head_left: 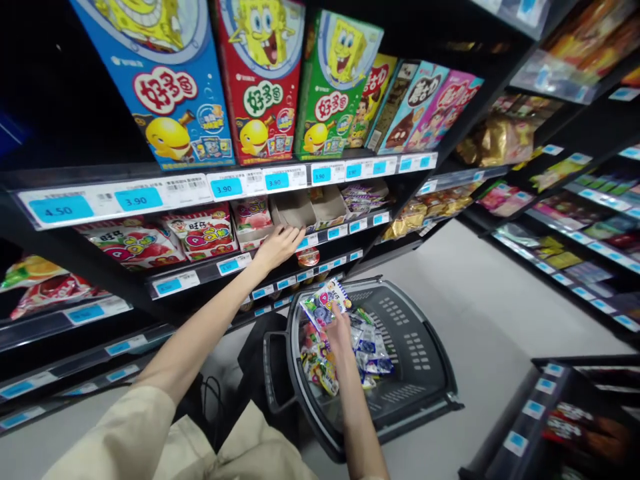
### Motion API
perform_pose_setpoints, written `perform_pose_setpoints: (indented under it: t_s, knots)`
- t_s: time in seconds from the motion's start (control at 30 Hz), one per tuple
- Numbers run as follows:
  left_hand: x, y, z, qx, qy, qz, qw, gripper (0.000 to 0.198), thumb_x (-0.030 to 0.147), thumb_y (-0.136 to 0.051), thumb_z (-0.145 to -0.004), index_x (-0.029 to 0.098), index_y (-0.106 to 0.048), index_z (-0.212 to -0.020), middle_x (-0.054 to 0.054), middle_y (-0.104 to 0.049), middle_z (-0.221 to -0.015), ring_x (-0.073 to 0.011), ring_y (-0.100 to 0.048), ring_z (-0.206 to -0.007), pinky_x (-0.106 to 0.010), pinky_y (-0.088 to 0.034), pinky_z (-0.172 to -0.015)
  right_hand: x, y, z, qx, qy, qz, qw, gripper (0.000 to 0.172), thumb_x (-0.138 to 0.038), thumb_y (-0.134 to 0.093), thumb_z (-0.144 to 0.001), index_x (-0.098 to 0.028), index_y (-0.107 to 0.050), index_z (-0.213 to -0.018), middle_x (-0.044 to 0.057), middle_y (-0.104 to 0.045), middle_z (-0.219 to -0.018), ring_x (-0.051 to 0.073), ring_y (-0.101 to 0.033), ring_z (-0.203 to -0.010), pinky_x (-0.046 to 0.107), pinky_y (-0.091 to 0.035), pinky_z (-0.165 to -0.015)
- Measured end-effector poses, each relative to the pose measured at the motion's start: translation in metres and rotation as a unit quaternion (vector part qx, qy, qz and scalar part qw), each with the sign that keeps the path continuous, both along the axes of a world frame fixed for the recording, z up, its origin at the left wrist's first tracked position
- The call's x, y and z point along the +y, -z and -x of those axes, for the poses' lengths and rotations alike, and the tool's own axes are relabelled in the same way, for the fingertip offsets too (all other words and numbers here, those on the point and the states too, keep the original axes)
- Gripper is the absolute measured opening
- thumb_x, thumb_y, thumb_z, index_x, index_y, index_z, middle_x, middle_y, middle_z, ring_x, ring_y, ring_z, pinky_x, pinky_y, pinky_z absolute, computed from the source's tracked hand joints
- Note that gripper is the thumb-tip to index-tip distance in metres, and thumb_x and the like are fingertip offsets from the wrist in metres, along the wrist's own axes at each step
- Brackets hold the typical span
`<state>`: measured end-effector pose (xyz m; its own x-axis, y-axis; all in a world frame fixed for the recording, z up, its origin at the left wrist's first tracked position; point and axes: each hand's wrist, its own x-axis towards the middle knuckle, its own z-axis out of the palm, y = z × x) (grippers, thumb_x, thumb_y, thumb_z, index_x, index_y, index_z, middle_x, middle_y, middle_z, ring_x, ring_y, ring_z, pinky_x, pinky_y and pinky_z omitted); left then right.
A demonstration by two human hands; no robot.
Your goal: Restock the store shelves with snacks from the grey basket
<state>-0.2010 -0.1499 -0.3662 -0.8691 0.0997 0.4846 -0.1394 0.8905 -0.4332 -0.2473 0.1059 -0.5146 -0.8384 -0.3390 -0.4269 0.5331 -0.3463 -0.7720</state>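
My left hand (281, 247) rests at the front edge of a grey cardboard display box (295, 209) on the second shelf, its fingers bent over the rim; whether they hold anything is hidden. Over the dark grey shopping basket (417, 340), my right hand (339, 325) pinches a white and purple candy packet (320, 303). Beneath that hand, several packets (370, 350) in blue, white, yellow and red lie in the left part of the basket. Red candy bags (203, 232) stand on the shelf left of my left hand.
Blue, red and green snack boxes (263, 87) stand on the shelf above, over a row of price labels (280, 179). More shelves (580, 240) of packaged goods line the right side. A low display (530, 413) stands at bottom right, beyond the grey floor (480, 287).
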Motion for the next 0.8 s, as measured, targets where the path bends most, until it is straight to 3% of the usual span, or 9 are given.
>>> perform_pose_setpoints:
  t_s: [0.1,0.2,0.37,0.47,0.53,0.67,0.8]
  knots:
    - [0.0,0.0,0.001,0.005,0.003,0.008,1.0,0.049,0.006,-0.027,-0.104,0.001,-0.052,-0.146,-0.018,-0.071,-0.111,-0.0278,-0.066,-0.107,-0.042,-0.047,-0.096,0.0,-0.016,0.004,0.017,0.016,0.015,1.0,0.035,-0.039,-0.091,-0.069,-0.021,-0.063,-0.081,0.0,-0.078,-0.08,0.019,-0.075,-0.075,0.03,-0.062,-0.072]
    - [0.001,-0.001,0.0,0.006,0.0,-0.001,1.0,0.049,0.006,-0.028,-0.104,0.002,-0.052,-0.147,-0.018,-0.071,-0.113,-0.0272,-0.066,-0.109,-0.041,-0.047,-0.098,-0.003,-0.046,0.015,0.074,0.019,0.043,0.996,0.033,-0.036,-0.09,-0.071,-0.02,-0.067,-0.089,0.003,-0.08,-0.093,0.02,-0.077,-0.09,0.036,-0.061,-0.09]
    - [0.001,0.001,0.0,0.007,0.012,-0.046,0.999,0.052,0.005,-0.033,-0.101,0.007,-0.049,-0.151,-0.019,-0.069,-0.126,-0.0269,-0.064,-0.115,-0.043,-0.046,-0.104,-0.025,-0.126,0.042,0.199,0.028,0.133,0.97,0.03,-0.034,-0.08,-0.082,-0.021,-0.071,-0.108,0.005,-0.078,-0.118,0.022,-0.073,-0.113,0.049,-0.051,-0.113]
    - [0.001,0.001,0.0,0.004,0.031,-0.048,0.998,0.051,0.004,-0.036,-0.1,0.01,-0.053,-0.147,-0.018,-0.067,-0.132,-0.0259,-0.064,-0.116,-0.042,-0.045,-0.106,-0.053,-0.172,0.054,0.247,0.006,0.185,0.951,0.029,-0.031,-0.075,-0.085,-0.023,-0.072,-0.112,0.005,-0.075,-0.126,0.022,-0.069,-0.122,0.051,-0.045,-0.119]
    - [0.001,0.0,0.0,0.002,0.033,-0.041,0.999,0.048,0.003,-0.038,-0.099,0.011,-0.057,-0.143,-0.017,-0.068,-0.131,-0.0252,-0.065,-0.115,-0.041,-0.046,-0.105,-0.076,-0.193,0.059,0.268,-0.012,0.2,0.942,0.029,-0.029,-0.073,-0.086,-0.024,-0.072,-0.114,0.005,-0.074,-0.129,0.022,-0.066,-0.126,0.051,-0.044,-0.12]
    - [0.002,-0.003,-0.001,0.006,0.039,-0.048,0.998,0.043,0.003,-0.041,-0.099,0.014,-0.063,-0.134,-0.015,-0.068,-0.131,-0.024,-0.064,-0.116,-0.04,-0.046,-0.105,-0.122,-0.213,0.07,0.273,-0.072,0.207,0.937,0.03,-0.031,-0.069,-0.089,-0.023,-0.071,-0.118,0.006,-0.074,-0.127,0.022,-0.065,-0.126,0.052,-0.043,-0.12]
    - [0.002,-0.004,0.0,0.015,0.053,-0.057,0.997,0.041,0.003,-0.043,-0.099,0.015,-0.065,-0.131,-0.016,-0.068,-0.133,-0.0238,-0.065,-0.117,-0.041,-0.045,-0.106,-0.159,-0.212,0.097,0.358,-0.11,0.15,0.915,0.027,-0.032,-0.061,-0.092,-0.023,-0.069,-0.116,0.006,-0.075,-0.119,0.021,-0.067,-0.119,0.047,-0.048,-0.114]
